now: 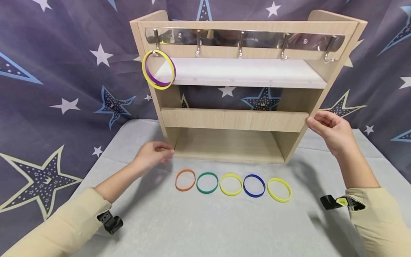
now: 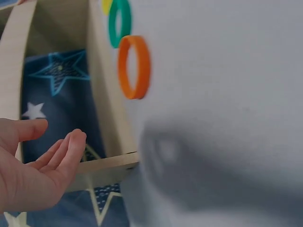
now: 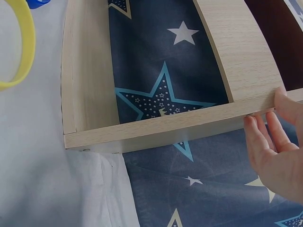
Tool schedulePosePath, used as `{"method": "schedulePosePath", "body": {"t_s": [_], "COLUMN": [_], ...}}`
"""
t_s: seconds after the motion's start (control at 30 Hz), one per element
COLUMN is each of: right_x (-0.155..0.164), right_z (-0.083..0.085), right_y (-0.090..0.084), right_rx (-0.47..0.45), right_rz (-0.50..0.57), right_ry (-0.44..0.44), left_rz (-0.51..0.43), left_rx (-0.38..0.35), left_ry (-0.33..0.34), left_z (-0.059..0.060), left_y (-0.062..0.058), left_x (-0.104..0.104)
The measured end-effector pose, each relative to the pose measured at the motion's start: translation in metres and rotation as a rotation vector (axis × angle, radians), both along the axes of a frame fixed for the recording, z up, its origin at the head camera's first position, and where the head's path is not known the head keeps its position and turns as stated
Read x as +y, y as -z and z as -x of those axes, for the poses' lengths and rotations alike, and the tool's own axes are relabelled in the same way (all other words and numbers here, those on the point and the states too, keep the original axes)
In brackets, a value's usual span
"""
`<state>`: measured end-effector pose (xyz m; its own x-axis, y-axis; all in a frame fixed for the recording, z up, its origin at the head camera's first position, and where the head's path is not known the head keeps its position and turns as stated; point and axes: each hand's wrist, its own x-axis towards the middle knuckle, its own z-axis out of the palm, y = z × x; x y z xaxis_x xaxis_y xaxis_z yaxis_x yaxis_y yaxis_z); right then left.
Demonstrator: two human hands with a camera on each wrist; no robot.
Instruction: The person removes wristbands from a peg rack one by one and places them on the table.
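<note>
A wooden shelf unit (image 1: 234, 119) is standing at the centre of the head view on a table covered with a pale grey cloth (image 1: 208, 221). Behind and to both sides, a dark blue-grey curtain printed with white and blue stars (image 1: 61, 71) is filling the background and showing through the open back of the unit. A metal rail with five hooks (image 1: 240, 39) is running across the top of the unit, and a yellow ring and a purple ring (image 1: 158, 69) are hanging together from the hook at upper left.

The right hand (image 1: 332, 130) is touching the right side panel at mid-right of the frame, fingers loosely bent against the wood edge. The left hand (image 1: 154, 153) is hovering just beside the lower left corner of the unit, fingers relaxed and holding nothing.

On the cloth in front of the unit, five rings are lying flat in a row: orange (image 1: 185, 179), green (image 1: 207, 182), yellow (image 1: 231, 184), blue (image 1: 254, 185) and another yellow (image 1: 279, 190).
</note>
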<state>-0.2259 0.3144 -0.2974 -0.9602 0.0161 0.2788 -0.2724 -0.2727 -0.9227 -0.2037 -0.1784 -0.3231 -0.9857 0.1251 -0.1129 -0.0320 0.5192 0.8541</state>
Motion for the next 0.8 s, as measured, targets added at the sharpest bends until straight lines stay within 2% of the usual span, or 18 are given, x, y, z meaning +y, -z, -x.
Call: {"method": "schedulePosePath", "body": {"t_s": [0.13,0.3,0.53,0.8], "right_x": [-0.001,-0.001,-0.001,-0.001], "right_z": [0.001,0.001,0.0,0.0], "right_y": [-0.002,-0.003,-0.002,-0.001], "right_rx": [-0.007,-0.004,-0.012,-0.008], "right_rz": [-0.007,-0.009,-0.011,-0.004], "right_ry": [0.008,0.009,0.012,0.009], "left_rz": [-0.058,-0.105,-0.226,-0.316], "left_rx": [0.018,0.079,0.132,0.186], "left_ry": [0.005,0.001,-0.003,0.001], "left_z": [0.003,0.006,0.004,0.003], "left_y": [-0.014,-0.036,-0.065,-0.089], "left_x": [-0.002,-0.003,0.001,0.004]}}
